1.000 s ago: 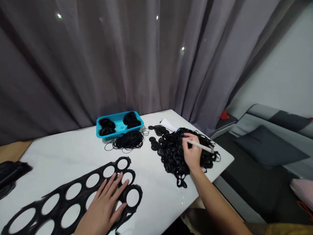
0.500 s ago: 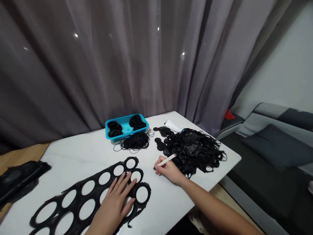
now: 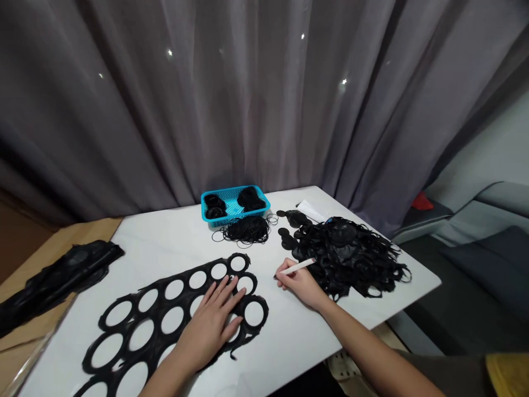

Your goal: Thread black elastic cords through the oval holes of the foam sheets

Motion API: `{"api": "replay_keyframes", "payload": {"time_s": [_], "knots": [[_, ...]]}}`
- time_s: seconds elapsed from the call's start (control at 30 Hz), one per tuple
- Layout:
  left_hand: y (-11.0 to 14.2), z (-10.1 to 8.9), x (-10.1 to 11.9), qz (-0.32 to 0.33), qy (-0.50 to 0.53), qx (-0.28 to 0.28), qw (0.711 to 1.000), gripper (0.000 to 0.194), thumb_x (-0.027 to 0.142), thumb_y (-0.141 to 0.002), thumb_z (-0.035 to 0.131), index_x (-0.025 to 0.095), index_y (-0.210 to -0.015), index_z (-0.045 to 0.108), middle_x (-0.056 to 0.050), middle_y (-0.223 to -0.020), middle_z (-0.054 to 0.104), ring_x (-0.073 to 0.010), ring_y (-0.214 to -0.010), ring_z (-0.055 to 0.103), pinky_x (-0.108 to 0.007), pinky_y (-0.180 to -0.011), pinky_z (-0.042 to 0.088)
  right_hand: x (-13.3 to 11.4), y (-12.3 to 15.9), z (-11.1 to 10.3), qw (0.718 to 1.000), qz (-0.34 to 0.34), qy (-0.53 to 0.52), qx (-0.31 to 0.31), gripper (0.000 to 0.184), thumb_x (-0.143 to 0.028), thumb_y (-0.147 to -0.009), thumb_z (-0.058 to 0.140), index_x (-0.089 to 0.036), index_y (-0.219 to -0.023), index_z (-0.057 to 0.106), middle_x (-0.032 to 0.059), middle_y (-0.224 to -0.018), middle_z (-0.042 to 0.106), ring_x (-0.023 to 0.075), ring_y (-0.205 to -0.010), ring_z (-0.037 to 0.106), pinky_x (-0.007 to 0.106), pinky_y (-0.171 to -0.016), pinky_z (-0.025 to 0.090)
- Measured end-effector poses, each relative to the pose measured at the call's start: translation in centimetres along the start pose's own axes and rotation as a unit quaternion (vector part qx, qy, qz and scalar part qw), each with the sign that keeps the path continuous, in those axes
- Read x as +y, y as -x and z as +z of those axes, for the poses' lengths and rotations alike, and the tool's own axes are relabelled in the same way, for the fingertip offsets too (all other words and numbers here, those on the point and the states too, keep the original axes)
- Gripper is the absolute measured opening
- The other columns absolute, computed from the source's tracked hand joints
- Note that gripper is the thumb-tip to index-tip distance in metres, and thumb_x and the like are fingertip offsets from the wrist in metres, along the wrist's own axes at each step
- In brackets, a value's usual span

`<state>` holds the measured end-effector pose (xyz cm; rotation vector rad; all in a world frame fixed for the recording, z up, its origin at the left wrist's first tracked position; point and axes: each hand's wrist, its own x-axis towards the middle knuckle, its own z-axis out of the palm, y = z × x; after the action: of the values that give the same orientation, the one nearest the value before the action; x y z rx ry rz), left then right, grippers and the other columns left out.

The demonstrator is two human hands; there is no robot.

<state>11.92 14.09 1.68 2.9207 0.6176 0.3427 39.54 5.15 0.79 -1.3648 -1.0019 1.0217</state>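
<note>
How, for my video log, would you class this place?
Probably a living room doubling as a home workspace: a grey sofa, long grey curtains, and a white table bearing black rubber offcuts.

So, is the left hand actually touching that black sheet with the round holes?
Touching: the head view shows the left hand lying flat on the black sheet, fingers spread over it.

My left grip [image 3: 209, 325] rests on a punched rubber sheet [image 3: 161, 295] lying on the surface [image 3: 330, 325]. To its right, my right grip [image 3: 300, 284] holds a pen [image 3: 297, 267], with a heap of rubber offcuts [image 3: 345, 256] just beside it on the right. Ahead of both grips, a tangle of rubber bands [image 3: 246, 230] lies just before a plastic basket [image 3: 202, 207]. Well left of my left grip, a rubber strip [image 3: 70, 275] lies off the surface.
</note>
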Motion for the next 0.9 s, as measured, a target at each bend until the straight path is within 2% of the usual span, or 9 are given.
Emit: {"api": "replay_keyframes", "payload": {"time_s": [0.27,0.9], "knots": [[0.03,-0.48,0.37,-0.007,0.003,-0.015,1.000,0.059,0.037,-0.099,0.053,0.035,-0.154,0.032,-0.002,-0.161,0.031,-0.0287,-0.146,0.033,-0.054,-0.117,0.032,0.01,0.14,-0.07,1.000,-0.001,0.008,-0.003,0.031,-0.047,-0.082,0.071,-0.020,-0.078,0.057,0.0003,-0.071,0.062,0.0160,-0.068,0.060,0.028,-0.061,0.048],[0.05,-0.31,0.25,-0.004,0.012,-0.022,1.000,0.060,0.035,-0.099,0.053,0.035,-0.154,0.030,-0.002,-0.162,0.028,-0.0295,-0.147,0.029,-0.055,-0.117,0.030,0.17,0.21,-0.17,1.000,0.002,0.012,-0.006,0.029,-0.046,-0.083,0.071,-0.020,-0.079,0.058,0.0007,-0.073,0.062,0.0166,-0.069,0.061,0.028,-0.062,0.048]]}}
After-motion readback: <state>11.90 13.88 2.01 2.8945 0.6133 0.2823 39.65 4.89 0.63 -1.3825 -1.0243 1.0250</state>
